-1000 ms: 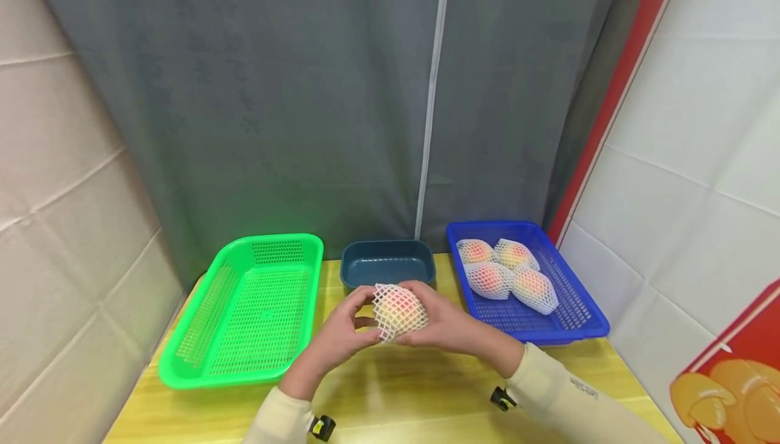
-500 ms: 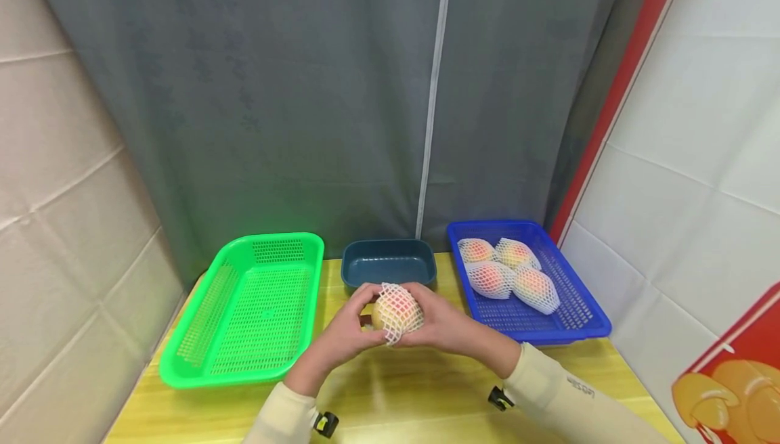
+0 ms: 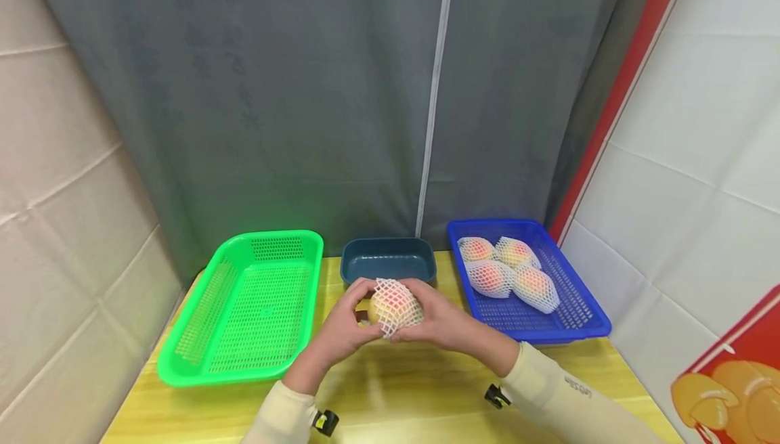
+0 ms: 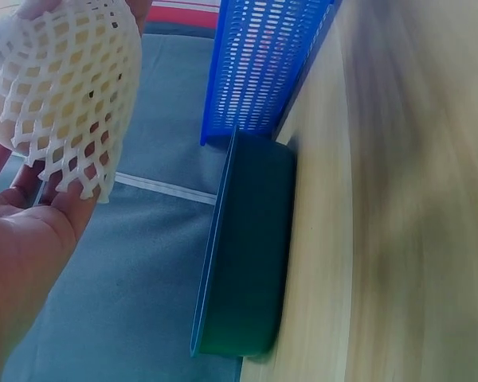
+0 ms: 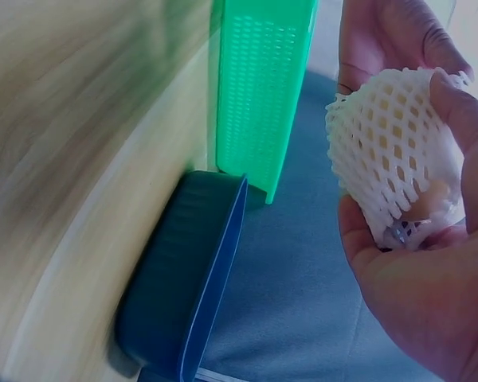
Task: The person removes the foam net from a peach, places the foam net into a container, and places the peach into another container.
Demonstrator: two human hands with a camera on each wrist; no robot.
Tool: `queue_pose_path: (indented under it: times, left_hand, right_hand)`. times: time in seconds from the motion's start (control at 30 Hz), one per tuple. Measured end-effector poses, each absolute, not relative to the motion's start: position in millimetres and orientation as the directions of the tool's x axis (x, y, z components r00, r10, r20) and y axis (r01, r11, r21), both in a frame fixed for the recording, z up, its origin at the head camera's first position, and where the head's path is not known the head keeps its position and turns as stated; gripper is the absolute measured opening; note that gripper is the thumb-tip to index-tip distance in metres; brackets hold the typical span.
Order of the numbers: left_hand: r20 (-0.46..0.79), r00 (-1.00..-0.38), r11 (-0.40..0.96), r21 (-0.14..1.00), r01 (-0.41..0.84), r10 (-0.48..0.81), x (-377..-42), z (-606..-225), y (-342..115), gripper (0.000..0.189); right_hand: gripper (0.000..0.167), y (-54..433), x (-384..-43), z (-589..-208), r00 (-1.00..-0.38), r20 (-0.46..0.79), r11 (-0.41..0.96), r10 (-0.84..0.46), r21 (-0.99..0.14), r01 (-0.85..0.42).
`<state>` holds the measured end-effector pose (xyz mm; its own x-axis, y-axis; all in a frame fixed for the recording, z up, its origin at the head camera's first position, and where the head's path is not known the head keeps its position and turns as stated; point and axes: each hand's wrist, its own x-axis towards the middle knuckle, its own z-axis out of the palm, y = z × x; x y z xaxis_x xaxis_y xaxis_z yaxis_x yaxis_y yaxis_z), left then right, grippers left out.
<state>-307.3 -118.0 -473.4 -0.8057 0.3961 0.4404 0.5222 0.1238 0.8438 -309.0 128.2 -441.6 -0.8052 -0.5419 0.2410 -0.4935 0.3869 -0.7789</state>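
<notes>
Both hands hold a round pink and yellow fruit [image 3: 397, 304] in a white foam net [image 5: 386, 139], raised above the table's middle. My left hand [image 3: 341, 330] has its thumb and index finger at the net's left edge, where a strip of bare yellowish skin shows. From the right, my right hand [image 3: 443, 319] grips the netted fruit, thumb below and fingers over the top. The left wrist view shows the net's scalloped open edge over the left fingers [image 4: 72, 203]; the left thumb's contact is hard to see there.
Several netted fruits [image 3: 490, 278] lie in a blue basket [image 3: 575, 288] on the right. A green basket [image 3: 265, 315] stands left. Between them, behind the hands, sits a small dark blue tub [image 3: 388, 264]. A grey curtain [image 3: 305, 105] hangs behind the wooden table [image 3: 402, 390].
The net's left edge has shifted right across the fruit, baring a strip of skin on its left side. Both hands stay nearly in place; the baskets and tub stand as before.
</notes>
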Motion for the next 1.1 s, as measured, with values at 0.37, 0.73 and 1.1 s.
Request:
queue_pose_path:
  times: [0.37, 0.73, 1.1]
  left_hand:
    - [0.390, -0.847, 0.077, 0.893, 0.444, 0.362, -309.7, -472.9, -125.7, 0.069]
    - [0.351, -0.854, -0.019, 0.928, 0.372, 0.383, -309.2, -468.5, -134.6, 0.065]
    - [0.324, -0.866, -0.021, 0.939, 0.342, 0.380, -309.7, -464.7, -137.4, 0.062]
  right_hand:
    - [0.072, 133.3, -313.1, -436.6, -0.826, 0.258, 0.392, -0.501, -0.783, -0.483]
    - [0.016, 142.3, -319.9, -438.5, -0.844, 0.309, 0.293, -0.438, -0.839, -0.459]
    - [0.015, 145.3, -321.2, -433.6, -0.812, 0.288, 0.390, -0.508, -0.763, -0.515]
